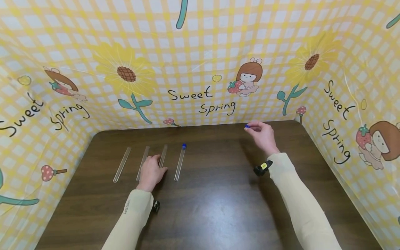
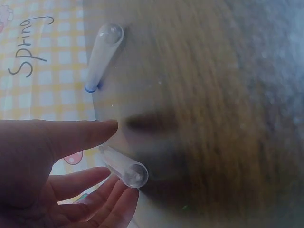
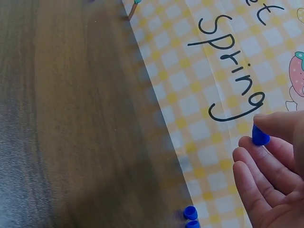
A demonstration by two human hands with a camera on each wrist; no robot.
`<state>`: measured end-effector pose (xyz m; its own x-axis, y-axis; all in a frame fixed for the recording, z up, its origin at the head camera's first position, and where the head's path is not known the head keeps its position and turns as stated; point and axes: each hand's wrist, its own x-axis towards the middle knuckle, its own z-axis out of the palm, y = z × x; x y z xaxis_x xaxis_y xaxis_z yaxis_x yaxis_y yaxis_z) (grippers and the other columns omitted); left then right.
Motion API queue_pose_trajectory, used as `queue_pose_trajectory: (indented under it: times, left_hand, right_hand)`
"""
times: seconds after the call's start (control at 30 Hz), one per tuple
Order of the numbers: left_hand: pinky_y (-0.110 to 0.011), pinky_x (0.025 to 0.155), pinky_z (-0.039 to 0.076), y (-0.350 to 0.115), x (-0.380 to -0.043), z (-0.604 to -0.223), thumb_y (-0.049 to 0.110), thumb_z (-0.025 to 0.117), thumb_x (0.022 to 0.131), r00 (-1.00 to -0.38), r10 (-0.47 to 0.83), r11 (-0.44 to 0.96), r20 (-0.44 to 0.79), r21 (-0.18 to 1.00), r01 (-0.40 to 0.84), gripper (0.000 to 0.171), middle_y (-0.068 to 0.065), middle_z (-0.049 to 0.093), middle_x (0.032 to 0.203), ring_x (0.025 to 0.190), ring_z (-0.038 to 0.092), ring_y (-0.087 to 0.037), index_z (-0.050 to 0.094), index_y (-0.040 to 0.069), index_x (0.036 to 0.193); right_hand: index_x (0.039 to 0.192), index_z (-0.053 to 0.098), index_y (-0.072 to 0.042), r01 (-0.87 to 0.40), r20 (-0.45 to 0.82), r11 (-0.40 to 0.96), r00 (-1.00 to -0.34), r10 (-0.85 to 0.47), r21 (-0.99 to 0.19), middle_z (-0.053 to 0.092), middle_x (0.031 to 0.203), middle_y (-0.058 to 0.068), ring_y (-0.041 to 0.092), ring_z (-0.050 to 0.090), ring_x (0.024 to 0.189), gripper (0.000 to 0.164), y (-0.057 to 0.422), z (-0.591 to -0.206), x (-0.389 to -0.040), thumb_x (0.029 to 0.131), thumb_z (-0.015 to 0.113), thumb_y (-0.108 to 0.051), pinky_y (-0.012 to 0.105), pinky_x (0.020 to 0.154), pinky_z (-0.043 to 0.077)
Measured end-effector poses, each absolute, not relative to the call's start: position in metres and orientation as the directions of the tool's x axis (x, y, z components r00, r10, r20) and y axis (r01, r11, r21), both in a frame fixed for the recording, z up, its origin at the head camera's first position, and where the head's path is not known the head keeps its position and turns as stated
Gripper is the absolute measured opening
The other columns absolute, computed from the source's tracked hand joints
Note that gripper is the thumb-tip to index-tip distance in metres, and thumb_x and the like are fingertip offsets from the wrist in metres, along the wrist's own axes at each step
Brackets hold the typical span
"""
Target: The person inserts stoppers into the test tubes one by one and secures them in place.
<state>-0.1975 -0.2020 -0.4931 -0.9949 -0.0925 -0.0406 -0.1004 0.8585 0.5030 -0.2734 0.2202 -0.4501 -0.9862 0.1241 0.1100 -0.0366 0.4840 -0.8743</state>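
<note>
Several clear glass test tubes lie on the table in a row. My left hand (image 1: 152,173) reaches over the second tube (image 1: 143,158) from the left to the third tube (image 1: 163,155). In the left wrist view, the uncapped tube (image 2: 128,168) lies at the fingertips, while the thumb stays apart from it. Right of that hand is a tube (image 1: 180,166) with a blue cap (image 1: 184,146). Near the table's back edge, my right hand (image 1: 262,137) pinches another blue cap (image 3: 260,136) between thumb and fingers, raised above the table.
Another uncapped tube (image 1: 122,165) lies at the far left. Two loose blue caps (image 3: 190,212) sit by the table's back edge in the right wrist view. Patterned cloth (image 1: 200,62) walls in the back and sides of the dark wooden table (image 1: 215,194).
</note>
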Motion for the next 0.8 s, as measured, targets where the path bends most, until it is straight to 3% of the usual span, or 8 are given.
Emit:
queue_pose_trajectory:
  times: [0.23,0.53,0.8]
  left_hand:
    - [-0.057,0.097,0.043,-0.203,-0.198,-0.493,0.012,0.077,0.087,-0.994,-0.105,0.856,-0.021,0.507,-0.101,0.057,-0.028,0.059,0.12,0.113,0.056,-0.046,0.055,-0.007,0.137]
    - [-0.055,0.091,0.046,-0.202,-0.199,-0.494,0.01,0.074,0.09,-0.992,-0.116,0.846,-0.053,0.518,-0.126,0.053,-0.017,0.069,0.098,0.1,0.063,-0.038,0.055,-0.005,0.137]
    - [-0.057,0.09,0.046,-0.201,-0.198,-0.495,0.01,0.071,0.09,-0.994,-0.106,0.865,-0.012,0.492,-0.098,0.038,-0.017,0.071,0.095,0.104,0.063,-0.044,0.064,-0.008,0.124]
  right_hand:
    - [0.114,0.072,-0.006,-0.039,0.099,0.463,-0.989,0.106,-0.885,0.073,0.109,0.012,0.026,0.069,0.1,0.031,0.218,-0.456,-0.27,0.095,0.075,-0.03,0.042,0.089,0.051]
    - [0.115,0.071,-0.006,-0.02,0.069,0.447,-0.993,0.094,-0.894,0.072,0.109,0.013,0.028,0.068,0.102,0.03,0.215,-0.463,-0.264,0.097,0.074,-0.029,0.044,0.091,0.05]
    - [0.113,0.071,-0.007,-0.022,0.074,0.447,-0.992,0.099,-0.894,0.072,0.108,0.012,0.028,0.068,0.101,0.027,0.216,-0.466,-0.262,0.097,0.074,-0.028,0.044,0.09,0.051]
